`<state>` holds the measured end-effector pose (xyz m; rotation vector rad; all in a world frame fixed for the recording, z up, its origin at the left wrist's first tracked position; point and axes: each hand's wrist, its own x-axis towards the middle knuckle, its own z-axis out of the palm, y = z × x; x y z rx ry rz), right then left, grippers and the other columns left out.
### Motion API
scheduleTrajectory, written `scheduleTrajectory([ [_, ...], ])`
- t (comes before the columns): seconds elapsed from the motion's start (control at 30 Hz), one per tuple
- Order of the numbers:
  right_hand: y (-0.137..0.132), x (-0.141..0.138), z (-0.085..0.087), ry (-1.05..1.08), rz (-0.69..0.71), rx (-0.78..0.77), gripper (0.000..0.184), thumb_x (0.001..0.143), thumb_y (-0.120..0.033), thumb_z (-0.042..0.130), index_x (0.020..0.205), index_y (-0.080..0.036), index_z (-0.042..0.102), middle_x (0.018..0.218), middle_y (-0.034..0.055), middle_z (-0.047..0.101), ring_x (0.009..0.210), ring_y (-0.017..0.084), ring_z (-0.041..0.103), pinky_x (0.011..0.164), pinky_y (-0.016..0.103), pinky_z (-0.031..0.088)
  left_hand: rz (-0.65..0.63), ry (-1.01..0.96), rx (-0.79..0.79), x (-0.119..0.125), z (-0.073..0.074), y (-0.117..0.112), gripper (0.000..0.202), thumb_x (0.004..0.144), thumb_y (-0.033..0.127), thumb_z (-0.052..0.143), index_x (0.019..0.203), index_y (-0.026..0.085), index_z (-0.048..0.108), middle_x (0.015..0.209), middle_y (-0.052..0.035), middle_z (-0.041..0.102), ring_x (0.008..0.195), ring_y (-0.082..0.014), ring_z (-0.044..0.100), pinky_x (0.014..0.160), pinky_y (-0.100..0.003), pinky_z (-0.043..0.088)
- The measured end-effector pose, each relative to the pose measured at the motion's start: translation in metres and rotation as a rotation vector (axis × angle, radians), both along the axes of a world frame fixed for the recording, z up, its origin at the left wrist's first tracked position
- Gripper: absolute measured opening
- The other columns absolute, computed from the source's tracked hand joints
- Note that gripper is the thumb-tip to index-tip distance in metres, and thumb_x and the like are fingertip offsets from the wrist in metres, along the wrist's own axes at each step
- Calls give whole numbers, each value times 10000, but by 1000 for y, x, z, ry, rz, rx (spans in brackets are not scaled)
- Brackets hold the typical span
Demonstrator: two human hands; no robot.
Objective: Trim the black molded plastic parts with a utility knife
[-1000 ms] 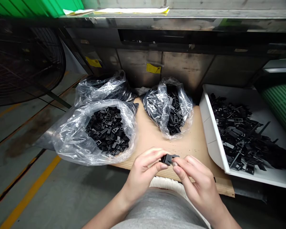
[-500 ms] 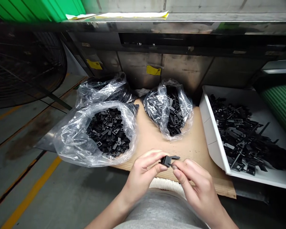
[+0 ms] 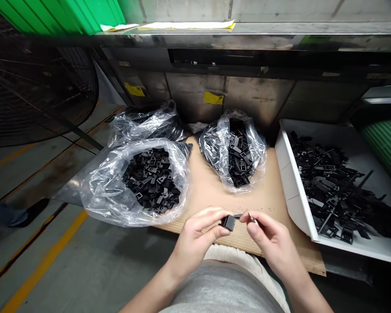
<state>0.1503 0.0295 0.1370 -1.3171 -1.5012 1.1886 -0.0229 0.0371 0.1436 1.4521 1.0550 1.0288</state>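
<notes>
My left hand (image 3: 198, 232) pinches a small black plastic part (image 3: 228, 222) between thumb and fingers, above the front of the cardboard. A thin dark strip (image 3: 237, 216) sticks out from the part's right side toward the other hand. My right hand (image 3: 273, 237) is closed with its fingertips at that strip's end. Between its thumb and fingers shows a small shiny metal piece (image 3: 252, 218), whose kind I cannot make out. Beyond the hands, a clear plastic bag (image 3: 107, 191) of black plastic parts lies open on the left, and another bag (image 3: 211, 143) of such parts stands behind.
A white bin (image 3: 296, 200) at the right holds many black parts and thin sprues. A third bag (image 3: 143, 119) lies at the back left. Cardboard (image 3: 205, 187) covers the surface. A large fan (image 3: 35, 87) stands left, and someone's foot (image 3: 35, 211) is on the floor.
My right hand has moved slightly up and right, with its fingers turned, and the metal piece has come away from the black part. My left hand keeps its hold. A foot has appeared at left.
</notes>
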Motion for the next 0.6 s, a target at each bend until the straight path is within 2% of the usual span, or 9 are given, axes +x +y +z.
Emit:
scheduleTrajectory([
  [0.13,4,-16,5,120,106,-166,249,780,-390,515,651,-189,444,608,-51,400,584,96,378,538,203,318,-64,-14,-5,2,-1,0,221,768,178,604,965,263,658,882,0,631,847,-155,567,771,-213,419],
  [0.3,10,-18,-1,195,126,-233,323,799,-432,471,609,-185,389,563,-64,299,523,85,274,477,214,247,-106,-40,-62,1,-4,-1,216,768,226,605,975,243,663,880,-23,618,840,-176,551,765,-245,408],
  [0.4,9,-14,-6,145,55,-188,338,826,-434,428,600,-185,389,546,-63,300,508,86,285,476,219,252,-63,-49,-98,0,-6,-2,211,751,272,619,948,226,678,830,-24,568,812,-176,520,743,-258,397],
  [0.47,8,-10,-8,63,11,-147,330,828,-434,425,610,-187,405,554,-58,318,513,90,315,483,218,275,10,-39,-147,-3,-8,-1,222,729,298,638,931,219,683,736,-3,527,695,-146,489,660,-248,393],
  [0.53,6,-6,-9,-33,34,-109,292,828,-425,432,669,-183,473,608,-35,402,564,105,399,515,218,324,46,-77,-254,-7,-10,1,268,732,335,628,957,194,664,623,19,503,559,-115,451,560,-237,378],
  [0.6,3,-2,-10,-131,89,-46,253,844,-387,420,773,-180,548,722,8,495,668,131,487,570,224,378,-1,-186,-347,-10,-12,3,360,750,417,583,994,155,617,629,-2,556,538,-123,494,546,-250,396],
])
